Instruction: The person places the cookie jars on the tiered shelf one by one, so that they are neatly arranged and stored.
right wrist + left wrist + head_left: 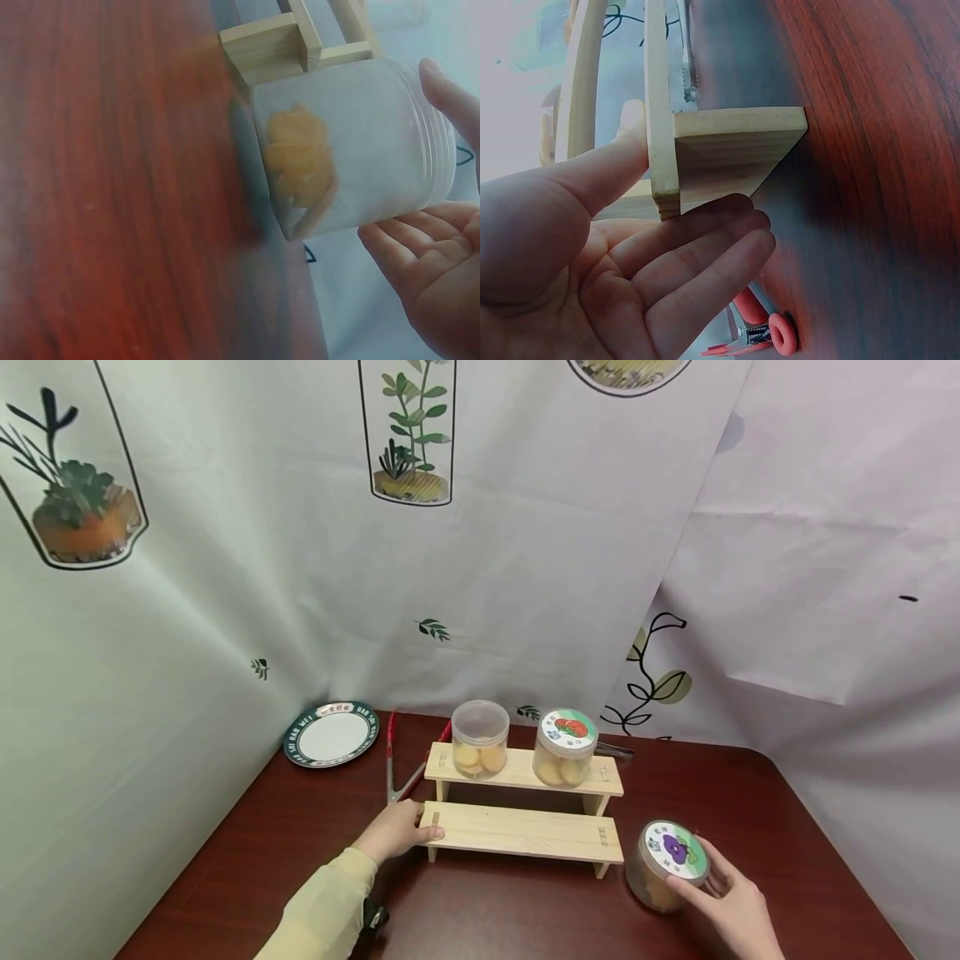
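My left hand holds the left end of the lower board of a two-step wooden rack. In the left wrist view its thumb lies over the board and the fingers reach beneath. My right hand grips a clear jar near its top, to the right of the rack. A purple and green picture marks this jar's lid, and orange-brown pieces sit inside. I cannot tell whether its base touches the table. On the upper board stand a jar that appears lidless and one with a red-fruit lid, both holding round biscuits.
A green-rimmed white plate lies at the back left of the dark red table. A red-handled V-shaped metal tool lies left of the rack, partly behind it. Another metal tool shows behind the rack. Patterned cloth hangs around the table.
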Demonstrator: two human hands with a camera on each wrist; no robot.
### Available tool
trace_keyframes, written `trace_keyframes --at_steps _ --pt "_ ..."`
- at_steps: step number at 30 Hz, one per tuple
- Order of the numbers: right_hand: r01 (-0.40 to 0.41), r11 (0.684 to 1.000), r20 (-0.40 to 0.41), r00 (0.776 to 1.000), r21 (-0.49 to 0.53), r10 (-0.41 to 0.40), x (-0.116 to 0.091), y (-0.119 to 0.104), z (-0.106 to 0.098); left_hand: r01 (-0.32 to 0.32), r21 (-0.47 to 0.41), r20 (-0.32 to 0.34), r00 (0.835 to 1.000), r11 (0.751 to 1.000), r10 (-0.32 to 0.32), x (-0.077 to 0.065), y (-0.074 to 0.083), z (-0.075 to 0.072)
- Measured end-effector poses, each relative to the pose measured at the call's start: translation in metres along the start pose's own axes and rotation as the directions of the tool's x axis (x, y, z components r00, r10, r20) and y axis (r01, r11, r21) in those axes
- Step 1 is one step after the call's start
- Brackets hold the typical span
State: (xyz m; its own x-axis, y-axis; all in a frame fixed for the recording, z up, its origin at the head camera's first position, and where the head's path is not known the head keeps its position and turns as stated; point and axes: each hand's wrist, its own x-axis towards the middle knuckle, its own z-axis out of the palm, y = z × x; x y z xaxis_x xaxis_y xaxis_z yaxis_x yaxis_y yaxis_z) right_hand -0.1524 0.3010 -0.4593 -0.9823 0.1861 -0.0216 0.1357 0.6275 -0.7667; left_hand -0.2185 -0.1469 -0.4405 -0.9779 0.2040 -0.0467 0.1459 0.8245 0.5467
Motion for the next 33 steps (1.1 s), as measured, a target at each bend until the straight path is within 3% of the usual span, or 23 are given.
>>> trace_keyframes --at_steps 6,16,33 --pt "-0.017 1.0 -0.019 1.0 -0.018 0.017 0.001 -0.008 -0.005 0.014 -0.006 0.006 1.0 1.0 -0.013 0.0 0.001 -0.001" --pt "0.097 0.995 -0.09 0.991 0.025 -0.095 -0.003 -0.022 -0.01 0.023 -0.006 0.011 1.0 1.0 -0.023 0.0 0.002 -0.002" --pt "0.208 0.972 -0.101 0.975 0.107 -0.198 -0.005 -0.053 0.0 0.022 -0.004 0.008 1.0 1.0 -0.022 0.001 0.001 0.001"
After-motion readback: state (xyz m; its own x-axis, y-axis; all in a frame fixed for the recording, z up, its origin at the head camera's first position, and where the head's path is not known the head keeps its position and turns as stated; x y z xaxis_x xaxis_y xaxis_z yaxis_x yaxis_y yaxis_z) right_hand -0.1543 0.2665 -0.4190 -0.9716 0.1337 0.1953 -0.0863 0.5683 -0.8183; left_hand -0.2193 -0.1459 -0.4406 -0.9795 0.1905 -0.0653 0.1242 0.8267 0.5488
